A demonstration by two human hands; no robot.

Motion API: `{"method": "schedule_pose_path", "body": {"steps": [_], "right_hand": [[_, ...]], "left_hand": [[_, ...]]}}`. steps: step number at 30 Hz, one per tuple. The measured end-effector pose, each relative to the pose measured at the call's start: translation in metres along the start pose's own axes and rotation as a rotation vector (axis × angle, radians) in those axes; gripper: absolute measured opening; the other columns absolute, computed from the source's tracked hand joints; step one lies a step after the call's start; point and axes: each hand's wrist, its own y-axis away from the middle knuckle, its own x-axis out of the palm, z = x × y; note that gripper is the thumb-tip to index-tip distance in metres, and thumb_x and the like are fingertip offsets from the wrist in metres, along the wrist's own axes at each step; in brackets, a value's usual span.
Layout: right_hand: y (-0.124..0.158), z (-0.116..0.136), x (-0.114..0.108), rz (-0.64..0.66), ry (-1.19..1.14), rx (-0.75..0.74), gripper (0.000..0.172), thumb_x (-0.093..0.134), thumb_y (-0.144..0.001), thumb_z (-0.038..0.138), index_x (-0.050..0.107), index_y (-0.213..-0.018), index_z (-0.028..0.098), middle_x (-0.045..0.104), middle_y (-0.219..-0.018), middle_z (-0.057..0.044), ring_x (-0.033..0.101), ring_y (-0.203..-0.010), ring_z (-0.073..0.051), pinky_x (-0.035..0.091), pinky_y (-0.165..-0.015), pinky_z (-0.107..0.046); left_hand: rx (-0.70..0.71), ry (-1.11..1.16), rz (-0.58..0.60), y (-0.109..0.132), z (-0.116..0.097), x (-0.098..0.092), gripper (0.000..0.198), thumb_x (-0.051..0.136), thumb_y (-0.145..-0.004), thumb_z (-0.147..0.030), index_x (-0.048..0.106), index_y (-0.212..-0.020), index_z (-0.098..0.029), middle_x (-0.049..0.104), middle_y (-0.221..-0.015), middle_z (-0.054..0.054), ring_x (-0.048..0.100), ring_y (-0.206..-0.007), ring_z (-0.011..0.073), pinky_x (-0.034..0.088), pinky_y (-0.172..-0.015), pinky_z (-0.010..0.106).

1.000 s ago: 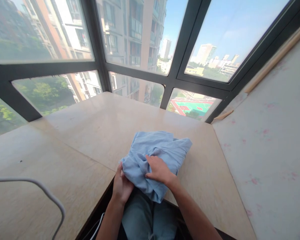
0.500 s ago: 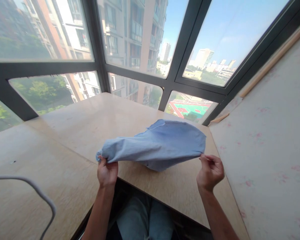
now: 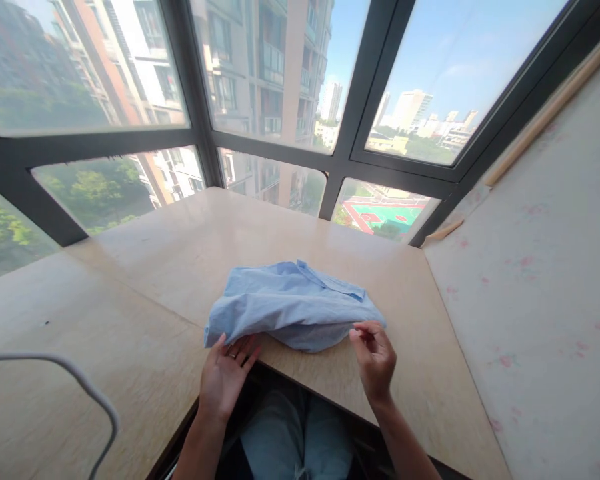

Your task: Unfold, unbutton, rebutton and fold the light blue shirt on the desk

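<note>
A light blue garment (image 3: pixel 285 300) of thin woven cloth lies bunched across the tabletop, with a stitched band like a shirt's along its far right side. Under its near left edge is my left hand (image 3: pixel 225 380), palm up with the fingers spread and a ring on one finger. My right hand (image 3: pixel 377 357) is at the near right edge, its fingers curled and the thumb close to the index fingertip. Whether a bit of the cloth's edge is pinched there cannot be made out.
The pale table (image 3: pixel 145 287) has a seam on the left and a near edge above my legs (image 3: pixel 280 433). A grey cable (image 3: pixel 75 370) curves in from the left. Dark-framed windows (image 3: pixel 275 147) stand behind, and a flowered wall (image 3: pixel 540 287) is on the right.
The garment has come down from between my hands onto the table. My left hand has let go of its end and opened. My right hand has moved left and a little lower.
</note>
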Motion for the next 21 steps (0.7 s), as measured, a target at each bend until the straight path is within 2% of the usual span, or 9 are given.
{"method": "schedule_pose_path", "body": {"steps": [3, 6, 8, 10, 13, 15, 16, 19, 21], "right_hand": [[-0.017, 0.026, 0.042, 0.166, -0.078, -0.154, 0.008, 0.057, -0.087, 0.022, 0.064, -0.090, 0.021, 0.058, -0.081, -0.002, 0.056, -0.071, -0.014, 0.050, -0.066, -0.027], [-0.030, 0.049, 0.087, 0.359, -0.097, -0.279, 0.019, 0.050, -0.089, 0.019, 0.062, -0.104, 0.021, 0.061, -0.087, -0.003, 0.058, -0.074, -0.015, 0.051, -0.072, -0.029], [-0.038, 0.060, 0.116, 0.514, -0.023, -0.318, 0.033, 0.048, -0.089, 0.018, 0.055, -0.121, 0.020, 0.064, -0.102, -0.005, 0.059, -0.070, -0.013, 0.053, -0.074, -0.030], [-0.045, 0.065, 0.143, 0.736, 0.150, -0.368, 0.047, 0.049, -0.088, 0.018, 0.047, -0.135, 0.019, 0.060, -0.124, -0.011, 0.064, -0.085, -0.017, 0.054, -0.078, -0.032], [-0.052, 0.062, 0.177, 1.098, 0.562, -0.413, 0.073, 0.058, -0.081, 0.016, 0.032, -0.149, 0.021, 0.035, -0.154, -0.018, 0.065, -0.106, -0.028, 0.055, -0.082, -0.040], [-0.054, 0.055, 0.194, 1.283, 0.812, -0.373, 0.087, 0.061, -0.077, 0.011, 0.022, -0.153, 0.022, 0.019, -0.160, -0.022, 0.065, -0.108, -0.031, 0.055, -0.083, -0.044], [-0.055, 0.050, 0.201, 1.345, 0.895, -0.345, 0.090, 0.061, -0.075, 0.008, 0.020, -0.154, 0.022, 0.017, -0.160, -0.023, 0.066, -0.108, -0.032, 0.055, -0.083, -0.044], [-0.053, 0.039, 0.213, 1.419, 0.983, -0.306, 0.085, 0.069, -0.073, 0.009, 0.032, -0.149, 0.016, 0.042, -0.148, -0.025, 0.065, -0.108, -0.032, 0.055, -0.083, -0.042], [-0.052, 0.035, 0.214, 1.401, 0.978, -0.316, 0.067, 0.071, -0.073, 0.011, 0.049, -0.135, 0.012, 0.059, -0.131, -0.021, 0.066, -0.105, -0.032, 0.054, -0.082, -0.041]], "left_hand": [[0.128, -0.142, -0.103, -0.007, 0.007, -0.002, 0.006, 0.062, -0.078, -0.015, 0.066, -0.084, -0.017, 0.072, -0.087, 0.006, 0.071, -0.086, 0.0206, 0.056, -0.090, 0.040], [0.276, -0.400, -0.124, -0.011, 0.015, -0.017, 0.017, 0.076, -0.064, -0.016, 0.070, -0.080, -0.016, 0.073, -0.082, 0.004, 0.069, -0.082, 0.0213, 0.055, -0.087, 0.034], [0.305, -0.678, -0.027, -0.010, 0.020, -0.030, 0.017, 0.081, -0.058, -0.024, 0.072, -0.071, -0.018, 0.072, -0.074, 0.003, 0.067, -0.079, 0.0244, 0.054, -0.080, 0.033], [0.287, -0.965, 0.148, -0.005, 0.024, -0.042, 0.014, 0.079, -0.060, -0.030, 0.069, -0.062, -0.019, 0.069, -0.066, 0.002, 0.064, -0.073, 0.0253, 0.052, -0.072, 0.033], [0.227, -1.226, 0.385, 0.006, 0.031, -0.055, 0.017, 0.066, -0.067, -0.028, 0.062, -0.055, -0.018, 0.063, -0.061, 0.002, 0.058, -0.066, 0.0218, 0.046, -0.066, 0.030], [0.200, -1.282, 0.451, 0.013, 0.037, -0.060, 0.017, 0.059, -0.069, -0.027, 0.060, -0.057, -0.016, 0.061, -0.063, 0.002, 0.056, -0.067, 0.0204, 0.044, -0.065, 0.029], [0.191, -1.286, 0.462, 0.016, 0.039, -0.063, 0.016, 0.057, -0.070, -0.027, 0.060, -0.059, -0.015, 0.061, -0.065, 0.003, 0.056, -0.069, 0.0206, 0.044, -0.067, 0.029], [0.178, -1.223, 0.455, 0.018, 0.045, -0.071, 0.016, 0.059, -0.071, -0.029, 0.064, -0.070, -0.015, 0.066, -0.080, 0.005, 0.059, -0.085, 0.0244, 0.046, -0.080, 0.033], [0.165, -1.155, 0.388, 0.013, 0.048, -0.077, 0.015, 0.064, -0.067, -0.030, 0.065, -0.073, -0.015, 0.067, -0.086, 0.006, 0.060, -0.092, 0.0272, 0.045, -0.088, 0.037]]}}
